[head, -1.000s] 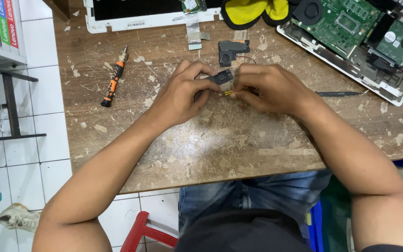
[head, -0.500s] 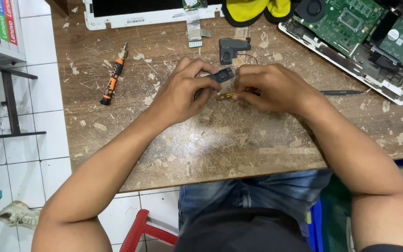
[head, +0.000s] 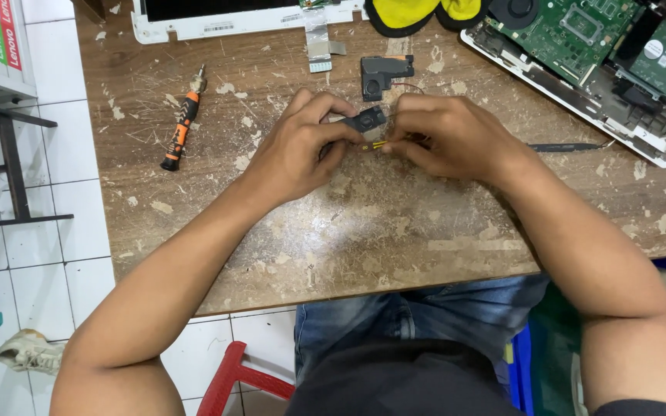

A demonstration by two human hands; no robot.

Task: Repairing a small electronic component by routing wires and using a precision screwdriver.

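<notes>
Head view: your left hand [head: 302, 150] pinched the small black module [head: 365, 120]; your right hand [head: 449, 139], beside it, gripped its yellow-tipped lead [head: 377, 144]. Best pull straight, gently.

On the table [head: 395, 231], both hands met at centre around a small part [head: 365, 121]. A screwdriver [head: 181, 123] lay at nine o'clock, another part [head: 383, 73] at twelve, the opened laptop base [head: 603, 62] at two.

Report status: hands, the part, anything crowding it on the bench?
Left hand and right hand both pinch small black part. Second black part lies just beyond. Screwdriver off left, untouched.
</notes>
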